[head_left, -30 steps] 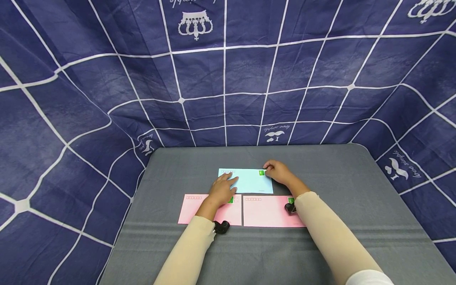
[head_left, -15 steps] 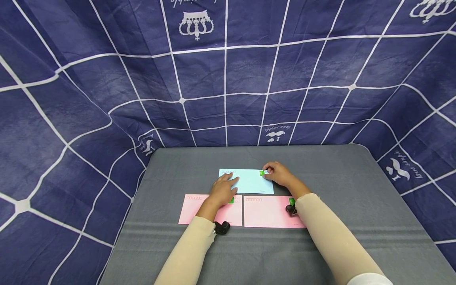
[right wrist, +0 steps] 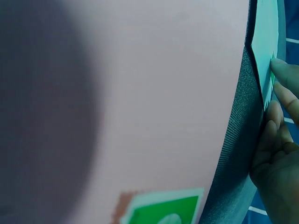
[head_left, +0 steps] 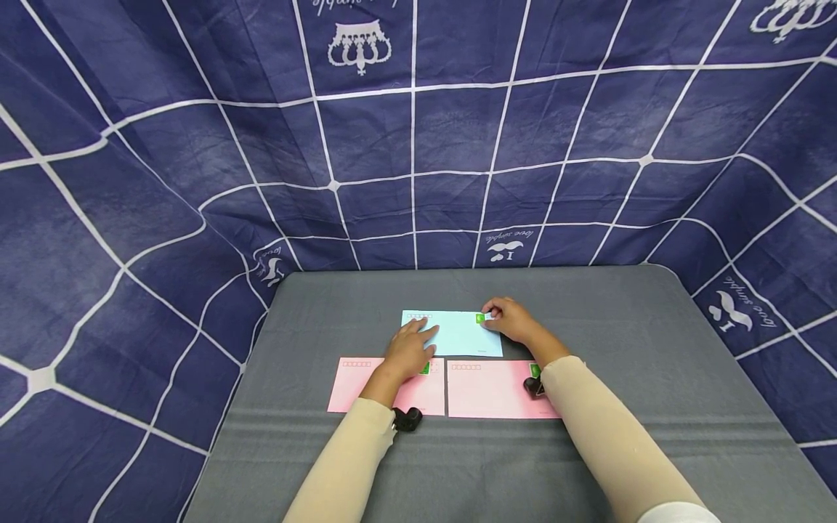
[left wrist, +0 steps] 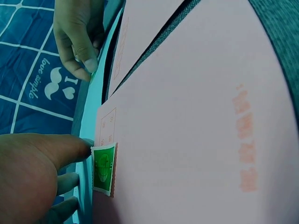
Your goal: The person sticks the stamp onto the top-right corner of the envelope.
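A pale blue envelope [head_left: 458, 338] lies flat toward the back of the table, with a small green stamp [head_left: 480, 318] at its upper right corner. My left hand [head_left: 408, 350] rests on the envelope's left part, fingers spread. At the upper right corner, my right hand [head_left: 513, 319] has its thumb and forefinger at the stamp's edges, pinching it, as the right wrist view also shows. Nearer me lie two pink envelopes, a left one [head_left: 356, 385] under my left wrist and a right one [head_left: 490, 392]. Each bears a green stamp; the left one's stamp [left wrist: 103, 169] is plain in the left wrist view.
A grey cloth covers the table [head_left: 314, 319]. Blue curtains [head_left: 451, 131] with white grid lines stand behind it and at both sides. A small black camera [head_left: 407, 419] sits on the left wrist, another [head_left: 533, 386] on the right.
My right thumb and forefinger have shifted slightly around the stamp on the blue envelope. My left hand stays where it was, and the pink envelopes have not moved.
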A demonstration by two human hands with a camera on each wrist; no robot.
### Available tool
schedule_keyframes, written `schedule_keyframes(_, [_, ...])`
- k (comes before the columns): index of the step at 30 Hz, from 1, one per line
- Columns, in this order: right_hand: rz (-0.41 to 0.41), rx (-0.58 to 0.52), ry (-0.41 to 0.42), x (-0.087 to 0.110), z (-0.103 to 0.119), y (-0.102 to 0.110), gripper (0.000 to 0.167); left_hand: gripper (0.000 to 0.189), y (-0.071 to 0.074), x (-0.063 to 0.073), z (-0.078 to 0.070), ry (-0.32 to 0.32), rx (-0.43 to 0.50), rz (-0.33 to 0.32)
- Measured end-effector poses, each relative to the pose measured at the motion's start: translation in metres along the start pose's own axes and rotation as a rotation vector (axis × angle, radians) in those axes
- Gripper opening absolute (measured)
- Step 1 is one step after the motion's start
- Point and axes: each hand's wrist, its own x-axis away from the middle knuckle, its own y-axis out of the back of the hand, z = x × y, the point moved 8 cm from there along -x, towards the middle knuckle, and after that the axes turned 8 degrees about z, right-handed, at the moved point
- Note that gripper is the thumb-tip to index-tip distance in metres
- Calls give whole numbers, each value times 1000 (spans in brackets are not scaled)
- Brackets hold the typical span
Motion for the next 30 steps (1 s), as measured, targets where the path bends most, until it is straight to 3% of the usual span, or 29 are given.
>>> schedule_keyframes(30, [-9, -42, -11, 4, -2, -1, 29, 49, 0, 1, 0, 11, 14, 5])
